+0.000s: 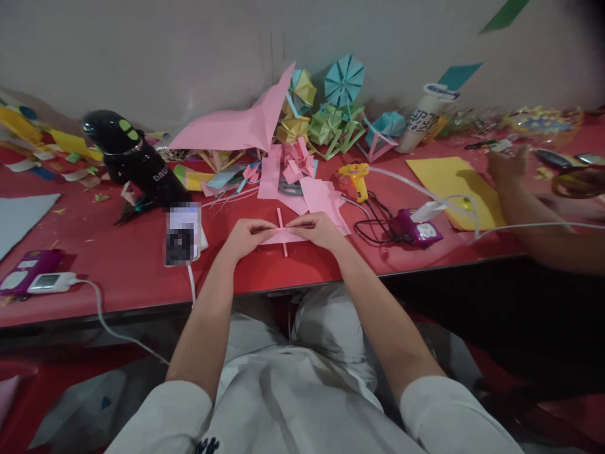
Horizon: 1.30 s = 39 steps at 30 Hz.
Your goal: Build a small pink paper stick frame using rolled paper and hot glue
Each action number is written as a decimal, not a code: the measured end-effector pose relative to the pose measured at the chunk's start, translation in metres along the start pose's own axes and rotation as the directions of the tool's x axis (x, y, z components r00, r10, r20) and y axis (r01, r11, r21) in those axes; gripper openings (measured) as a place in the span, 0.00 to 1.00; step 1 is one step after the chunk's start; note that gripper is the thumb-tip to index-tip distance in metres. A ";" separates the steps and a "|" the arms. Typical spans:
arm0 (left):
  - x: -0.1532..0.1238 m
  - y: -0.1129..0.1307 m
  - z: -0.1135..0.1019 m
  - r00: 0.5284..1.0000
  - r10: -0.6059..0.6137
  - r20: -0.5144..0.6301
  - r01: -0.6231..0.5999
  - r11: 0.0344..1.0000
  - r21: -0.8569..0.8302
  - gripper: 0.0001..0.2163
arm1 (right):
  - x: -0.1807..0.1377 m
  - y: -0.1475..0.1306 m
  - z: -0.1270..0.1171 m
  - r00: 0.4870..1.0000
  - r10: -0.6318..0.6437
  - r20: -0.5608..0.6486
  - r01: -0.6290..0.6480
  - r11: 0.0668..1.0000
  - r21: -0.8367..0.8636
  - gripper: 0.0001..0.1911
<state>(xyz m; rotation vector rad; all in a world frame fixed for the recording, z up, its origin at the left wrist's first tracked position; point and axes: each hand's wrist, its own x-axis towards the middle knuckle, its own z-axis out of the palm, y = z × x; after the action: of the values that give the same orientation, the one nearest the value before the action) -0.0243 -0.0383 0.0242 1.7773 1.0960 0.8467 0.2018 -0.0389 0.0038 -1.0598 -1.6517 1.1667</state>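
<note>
Both hands meet over a small piece of pink paper (295, 239) near the table's front edge. My left hand (250, 238) pinches its left part between thumb and fingers. From the other side, my right hand (317, 228) pinches the same paper, and the fingertips of the two hands almost touch. A narrow pink paper strip (279, 217) crosses the paper upright between the hands, its ends showing above and below. Further pink paper sheets (321, 197) lie just behind my right hand.
Behind stand a large pink sheet (227, 129), folded paper umbrellas (344, 81) and a black bottle (142, 164). A phone (182, 233) lies left. To the right are a yellow glue gun (357, 180), a purple power socket (418, 228), yellow paper (449, 183) and another person's hand (508, 165).
</note>
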 end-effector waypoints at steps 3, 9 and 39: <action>0.000 0.000 0.000 1.000 0.001 -0.014 0.000 1.000 0.015 0.11 | 0.000 0.001 0.000 1.000 -0.002 -0.006 0.002 1.000 0.003 0.12; -0.001 0.000 0.001 0.999 -0.019 -0.050 0.019 1.000 0.003 0.13 | 0.000 0.004 -0.001 1.000 -0.004 -0.027 0.004 1.000 0.004 0.13; 0.002 -0.001 0.007 1.000 -0.015 -0.014 0.014 0.997 -0.080 0.11 | 0.001 0.001 0.003 0.999 -0.035 0.022 0.035 0.999 -0.023 0.13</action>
<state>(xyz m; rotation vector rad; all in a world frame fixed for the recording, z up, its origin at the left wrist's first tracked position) -0.0178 -0.0386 0.0209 1.6981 1.0686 0.8840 0.1984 -0.0383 0.0026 -1.0318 -1.6973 1.1424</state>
